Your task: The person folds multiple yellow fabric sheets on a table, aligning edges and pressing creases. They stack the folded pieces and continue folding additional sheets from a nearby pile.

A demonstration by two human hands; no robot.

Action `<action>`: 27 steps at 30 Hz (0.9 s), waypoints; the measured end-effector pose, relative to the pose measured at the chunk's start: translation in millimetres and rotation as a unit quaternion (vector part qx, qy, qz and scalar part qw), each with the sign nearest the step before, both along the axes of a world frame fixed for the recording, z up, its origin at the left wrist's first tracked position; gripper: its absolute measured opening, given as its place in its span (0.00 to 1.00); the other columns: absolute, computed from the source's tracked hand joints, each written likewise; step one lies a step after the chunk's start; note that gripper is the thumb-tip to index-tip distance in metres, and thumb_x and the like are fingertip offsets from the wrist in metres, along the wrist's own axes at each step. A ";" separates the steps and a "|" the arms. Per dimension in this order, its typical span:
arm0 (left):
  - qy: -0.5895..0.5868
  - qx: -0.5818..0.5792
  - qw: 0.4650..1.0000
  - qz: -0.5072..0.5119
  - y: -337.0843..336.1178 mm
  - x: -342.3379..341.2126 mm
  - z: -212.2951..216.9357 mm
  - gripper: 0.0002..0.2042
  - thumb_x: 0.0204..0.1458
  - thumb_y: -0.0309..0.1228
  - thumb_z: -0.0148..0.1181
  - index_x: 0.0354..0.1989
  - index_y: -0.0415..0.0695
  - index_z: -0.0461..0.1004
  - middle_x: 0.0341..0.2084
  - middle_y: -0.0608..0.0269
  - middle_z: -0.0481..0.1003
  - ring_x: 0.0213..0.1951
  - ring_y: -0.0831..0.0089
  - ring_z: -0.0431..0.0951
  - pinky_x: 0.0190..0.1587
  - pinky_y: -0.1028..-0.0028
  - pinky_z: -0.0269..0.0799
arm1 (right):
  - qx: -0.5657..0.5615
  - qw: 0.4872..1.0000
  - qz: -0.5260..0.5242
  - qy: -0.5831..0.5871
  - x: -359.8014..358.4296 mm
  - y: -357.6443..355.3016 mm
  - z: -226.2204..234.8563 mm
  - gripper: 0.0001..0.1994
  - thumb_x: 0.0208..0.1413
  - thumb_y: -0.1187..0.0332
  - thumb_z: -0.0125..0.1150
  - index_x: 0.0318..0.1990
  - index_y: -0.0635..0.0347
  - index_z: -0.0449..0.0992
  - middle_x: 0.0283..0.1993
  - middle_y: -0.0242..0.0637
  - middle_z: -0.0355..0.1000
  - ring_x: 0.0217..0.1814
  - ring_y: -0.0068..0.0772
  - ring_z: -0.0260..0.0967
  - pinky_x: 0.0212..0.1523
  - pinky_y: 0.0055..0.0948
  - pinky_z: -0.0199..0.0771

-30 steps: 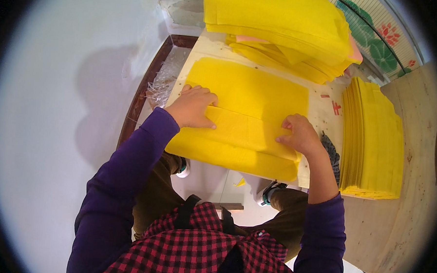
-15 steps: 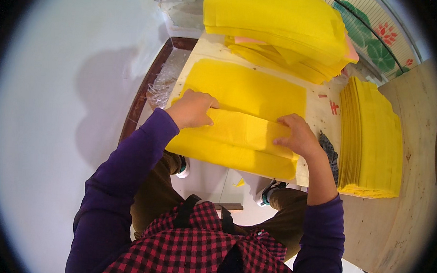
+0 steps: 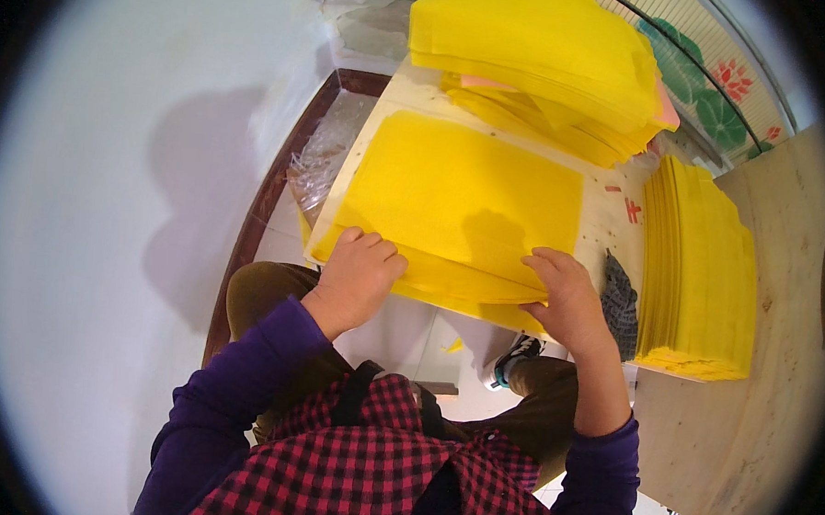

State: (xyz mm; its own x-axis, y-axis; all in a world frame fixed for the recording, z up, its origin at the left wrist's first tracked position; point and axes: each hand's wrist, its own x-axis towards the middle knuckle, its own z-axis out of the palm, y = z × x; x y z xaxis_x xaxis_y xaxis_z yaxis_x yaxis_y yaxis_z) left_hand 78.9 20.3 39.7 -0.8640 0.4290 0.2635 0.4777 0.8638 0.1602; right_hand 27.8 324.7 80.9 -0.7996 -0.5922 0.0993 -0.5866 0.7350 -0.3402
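A yellow cloth-like sheet lies flat on a pale board in front of me. Its near side makes a low fold that runs between my hands. At the near left corner my left hand is closed on the edge, fingers curled over the top and the thumb out of sight. My right hand pinches the near right end of the fold, fingers above and thumb below. Below the fold a strip of yellow cloth shows along the board's near edge.
A tall yellow stack stands at the back of the board. Another folded yellow stack is at the right, with a dark grey cloth beside it. Clear plastic wrap lies left of the board, near the white wall.
Both hands have come nearer to me, the left one most. The raised flap they held mid-sheet has come down to the near edge, uncovering more of the flat sheet.
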 end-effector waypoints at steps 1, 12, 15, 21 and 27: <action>0.010 0.000 1.000 0.000 0.6 2.7 -4.2 0.06 0.41 0.27 0.55 0.29 0.47 0.75 0.26 0.66 0.72 0.35 0.65 0.72 0.42 0.66 0.61 | 0.012 1.000 0.006 0.009 5.3 -2.9 -0.2 0.28 0.35 0.70 0.73 0.50 0.59 0.73 0.53 0.45 0.69 0.56 0.50 0.65 0.58 0.41 0.64; 0.051 0.033 0.998 -0.018 6.1 22.4 -31.6 0.06 0.42 0.28 0.53 0.30 0.48 0.72 0.27 0.66 0.69 0.36 0.67 0.69 0.42 0.67 0.59 | -0.083 0.990 -0.028 -0.111 6.0 -20.1 -8.1 0.25 0.44 0.61 0.70 0.50 0.61 0.73 0.56 0.50 0.68 0.60 0.53 0.63 0.60 0.42 0.64; 0.053 0.025 0.998 -0.025 5.8 24.8 -32.3 0.05 0.42 0.28 0.53 0.29 0.47 0.72 0.27 0.65 0.69 0.36 0.67 0.69 0.42 0.67 0.59 | -0.064 0.995 -0.035 -0.072 -22.4 -39.3 -30.9 0.23 0.45 0.63 0.69 0.50 0.60 0.74 0.54 0.50 0.70 0.58 0.53 0.64 0.59 0.42 0.64; 0.025 0.031 0.999 -0.020 1.9 28.4 -35.9 0.11 0.42 0.29 0.53 0.35 0.43 0.73 0.32 0.64 0.70 0.38 0.67 0.70 0.43 0.68 0.60 | 0.041 0.995 -0.051 -0.078 -45.6 -64.1 -48.4 0.19 0.43 0.63 0.69 0.44 0.58 0.76 0.44 0.46 0.73 0.49 0.52 0.68 0.51 0.41 0.68; 0.081 0.069 0.994 -0.030 1.1 25.1 -41.1 0.04 0.41 0.29 0.54 0.26 0.46 0.71 0.25 0.65 0.67 0.34 0.67 0.68 0.39 0.69 0.59 | 0.046 0.990 -0.038 -0.128 -48.1 -69.7 -40.2 0.15 0.40 0.64 0.70 0.36 0.59 0.76 0.41 0.44 0.72 0.47 0.50 0.68 0.49 0.39 0.69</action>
State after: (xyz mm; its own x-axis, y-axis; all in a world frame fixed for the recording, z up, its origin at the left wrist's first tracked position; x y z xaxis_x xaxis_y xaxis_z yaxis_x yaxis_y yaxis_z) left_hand 104.0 21.4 -1.4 -0.7796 0.4288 0.4565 0.5567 0.8084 0.1914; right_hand -20.3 255.0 40.7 -0.8338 -0.5273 -0.1636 -0.4328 0.8081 -0.3995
